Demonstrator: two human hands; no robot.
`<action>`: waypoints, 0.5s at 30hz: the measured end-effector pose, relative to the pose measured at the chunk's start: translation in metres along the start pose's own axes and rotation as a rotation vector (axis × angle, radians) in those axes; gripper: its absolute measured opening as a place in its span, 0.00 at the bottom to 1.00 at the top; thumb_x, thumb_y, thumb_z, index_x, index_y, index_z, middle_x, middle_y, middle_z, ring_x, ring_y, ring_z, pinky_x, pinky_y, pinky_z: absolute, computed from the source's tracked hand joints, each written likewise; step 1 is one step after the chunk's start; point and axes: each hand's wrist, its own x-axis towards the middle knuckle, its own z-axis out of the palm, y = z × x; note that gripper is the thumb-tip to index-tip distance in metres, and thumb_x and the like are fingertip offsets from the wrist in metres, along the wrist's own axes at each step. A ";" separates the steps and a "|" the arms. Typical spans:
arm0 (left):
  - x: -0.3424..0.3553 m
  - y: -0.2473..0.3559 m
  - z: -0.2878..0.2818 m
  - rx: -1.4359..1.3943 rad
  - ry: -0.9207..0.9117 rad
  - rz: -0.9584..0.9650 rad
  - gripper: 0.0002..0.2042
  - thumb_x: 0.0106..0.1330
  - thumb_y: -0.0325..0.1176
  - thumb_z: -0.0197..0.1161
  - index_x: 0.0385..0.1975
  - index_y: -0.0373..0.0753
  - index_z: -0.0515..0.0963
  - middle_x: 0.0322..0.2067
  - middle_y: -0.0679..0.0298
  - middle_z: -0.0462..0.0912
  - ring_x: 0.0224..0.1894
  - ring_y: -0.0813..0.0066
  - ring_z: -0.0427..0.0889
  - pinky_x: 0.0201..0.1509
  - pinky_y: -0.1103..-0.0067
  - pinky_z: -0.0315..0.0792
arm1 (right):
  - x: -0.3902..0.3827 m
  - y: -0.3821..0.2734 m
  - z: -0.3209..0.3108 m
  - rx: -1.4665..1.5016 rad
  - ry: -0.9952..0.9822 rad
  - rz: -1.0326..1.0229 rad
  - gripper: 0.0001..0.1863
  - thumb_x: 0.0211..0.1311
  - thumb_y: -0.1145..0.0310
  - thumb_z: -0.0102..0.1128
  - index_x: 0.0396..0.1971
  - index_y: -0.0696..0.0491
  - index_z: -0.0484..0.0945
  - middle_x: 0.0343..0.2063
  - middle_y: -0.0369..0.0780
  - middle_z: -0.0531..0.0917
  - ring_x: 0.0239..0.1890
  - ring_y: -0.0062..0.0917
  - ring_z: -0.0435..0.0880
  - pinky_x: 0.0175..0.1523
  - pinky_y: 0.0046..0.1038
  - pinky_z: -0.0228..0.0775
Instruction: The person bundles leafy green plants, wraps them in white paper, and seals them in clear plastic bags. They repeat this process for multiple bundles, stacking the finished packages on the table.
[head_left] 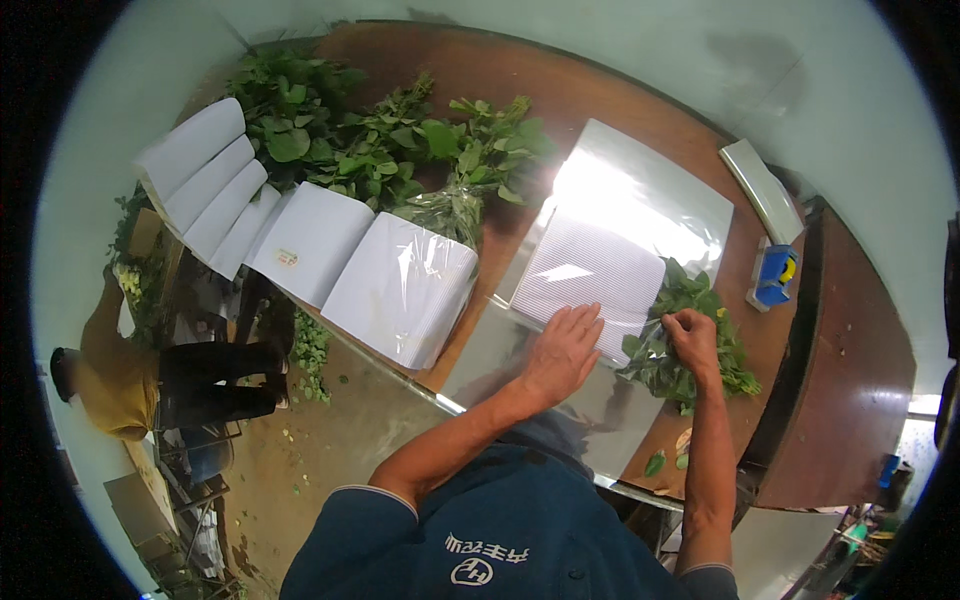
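Observation:
A white corrugated wrapped bundle (pixel 590 265) lies on a shiny metal sheet (pixel 665 190) in front of me. My left hand (pixel 565 350) is pressed flat on its near edge, fingers stretched out. Leafy green stems (pixel 735 370) stick out of the bundle's right end. Over them, my right hand (pixel 692 340) is closed in a pinch at the edge of clear plastic film (pixel 655 345) beside the bundle. The fingertips partly cover what they grip.
Finished-looking white wrapped bundles (pixel 405 290) line the table's left edge, with leafy bunches (pixel 400 150) behind them. A blue tape dispenser (pixel 773 275) and a long pale box (pixel 762 190) stand at the right. Another person (pixel 125 385) is at far left, beyond the table.

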 end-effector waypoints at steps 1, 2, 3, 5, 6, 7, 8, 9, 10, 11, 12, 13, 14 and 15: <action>0.000 0.000 0.001 0.031 -0.010 -0.006 0.22 0.67 0.35 0.64 0.58 0.31 0.77 0.67 0.50 0.71 0.70 0.53 0.67 0.76 0.58 0.55 | 0.001 0.002 0.000 0.022 -0.019 -0.002 0.13 0.61 0.65 0.70 0.30 0.63 0.85 0.23 0.42 0.86 0.25 0.22 0.82 0.34 0.30 0.75; 0.002 -0.001 0.004 0.071 -0.012 0.000 0.22 0.67 0.36 0.64 0.59 0.32 0.76 0.67 0.50 0.71 0.70 0.53 0.66 0.76 0.58 0.55 | 0.003 0.002 -0.003 0.042 -0.043 0.032 0.13 0.61 0.65 0.70 0.30 0.63 0.85 0.23 0.41 0.86 0.25 0.21 0.82 0.34 0.29 0.75; 0.003 -0.002 0.006 0.111 -0.017 0.008 0.23 0.67 0.37 0.64 0.59 0.32 0.76 0.67 0.50 0.71 0.71 0.53 0.66 0.77 0.58 0.54 | 0.004 0.002 -0.005 0.063 -0.066 0.069 0.13 0.61 0.65 0.70 0.30 0.63 0.85 0.22 0.40 0.86 0.25 0.21 0.81 0.34 0.29 0.75; 0.008 -0.003 0.009 0.154 -0.030 0.024 0.23 0.68 0.38 0.63 0.59 0.32 0.76 0.67 0.50 0.71 0.71 0.53 0.66 0.77 0.58 0.54 | 0.005 0.002 -0.013 0.106 -0.109 0.088 0.13 0.61 0.65 0.71 0.30 0.62 0.85 0.22 0.38 0.86 0.25 0.19 0.81 0.34 0.28 0.74; 0.010 -0.004 0.008 0.159 -0.039 0.033 0.23 0.68 0.39 0.63 0.59 0.32 0.76 0.67 0.50 0.71 0.71 0.53 0.66 0.77 0.57 0.54 | 0.004 0.003 -0.019 0.129 -0.129 0.071 0.13 0.62 0.65 0.71 0.31 0.62 0.86 0.22 0.38 0.85 0.26 0.19 0.81 0.34 0.28 0.74; 0.012 -0.005 0.007 0.163 -0.050 0.045 0.23 0.68 0.39 0.62 0.59 0.32 0.77 0.67 0.50 0.71 0.71 0.52 0.67 0.77 0.57 0.54 | 0.003 0.006 -0.022 0.154 -0.145 0.056 0.13 0.62 0.64 0.71 0.31 0.61 0.86 0.23 0.37 0.85 0.26 0.18 0.80 0.33 0.28 0.74; 0.013 -0.008 0.008 0.190 -0.056 0.043 0.23 0.68 0.39 0.62 0.59 0.33 0.77 0.67 0.50 0.72 0.70 0.52 0.67 0.77 0.56 0.54 | 0.003 0.010 -0.030 0.174 -0.219 0.029 0.13 0.62 0.64 0.71 0.32 0.61 0.86 0.23 0.37 0.85 0.27 0.18 0.80 0.34 0.27 0.74; 0.011 -0.011 0.011 0.207 -0.059 0.050 0.22 0.69 0.39 0.62 0.59 0.33 0.77 0.66 0.50 0.72 0.70 0.51 0.68 0.76 0.55 0.55 | 0.004 0.014 -0.042 0.185 -0.282 0.006 0.13 0.62 0.64 0.70 0.32 0.60 0.86 0.24 0.37 0.85 0.28 0.18 0.80 0.34 0.27 0.73; 0.011 -0.016 0.020 0.188 -0.058 0.070 0.22 0.69 0.39 0.62 0.58 0.33 0.78 0.66 0.49 0.73 0.69 0.51 0.69 0.76 0.54 0.56 | 0.002 0.020 -0.060 0.173 -0.327 0.005 0.13 0.63 0.63 0.70 0.33 0.60 0.86 0.25 0.36 0.85 0.28 0.17 0.80 0.34 0.27 0.73; 0.014 -0.015 0.018 0.161 -0.067 0.047 0.22 0.69 0.39 0.63 0.58 0.33 0.78 0.65 0.49 0.74 0.69 0.50 0.70 0.75 0.54 0.57 | -0.002 0.013 -0.074 0.227 -0.389 0.056 0.12 0.64 0.63 0.70 0.35 0.58 0.87 0.27 0.36 0.86 0.31 0.17 0.80 0.36 0.27 0.74; 0.016 -0.013 0.009 0.135 -0.079 0.032 0.21 0.68 0.38 0.63 0.58 0.33 0.78 0.65 0.48 0.74 0.68 0.49 0.71 0.75 0.53 0.57 | -0.001 0.017 -0.084 0.197 -0.410 0.033 0.12 0.65 0.63 0.69 0.36 0.57 0.87 0.28 0.35 0.86 0.32 0.17 0.81 0.37 0.27 0.74; 0.019 -0.012 0.008 0.141 -0.067 0.051 0.21 0.68 0.37 0.63 0.58 0.32 0.78 0.64 0.48 0.75 0.68 0.49 0.71 0.75 0.54 0.57 | -0.001 0.028 -0.092 0.280 -0.427 0.049 0.11 0.66 0.63 0.68 0.37 0.57 0.87 0.27 0.35 0.86 0.32 0.17 0.81 0.39 0.27 0.75; 0.018 -0.011 0.007 0.160 -0.053 0.053 0.21 0.68 0.36 0.62 0.57 0.31 0.78 0.63 0.47 0.76 0.68 0.49 0.70 0.75 0.54 0.57 | 0.002 0.030 -0.101 0.254 -0.407 0.036 0.12 0.66 0.63 0.68 0.38 0.57 0.87 0.28 0.36 0.86 0.33 0.18 0.81 0.40 0.28 0.75; 0.018 -0.010 0.007 0.175 -0.057 0.063 0.21 0.68 0.36 0.63 0.57 0.31 0.78 0.64 0.48 0.75 0.69 0.50 0.70 0.75 0.54 0.57 | 0.007 0.034 -0.113 0.229 -0.392 0.024 0.12 0.66 0.63 0.68 0.39 0.58 0.87 0.29 0.36 0.87 0.34 0.19 0.82 0.41 0.29 0.76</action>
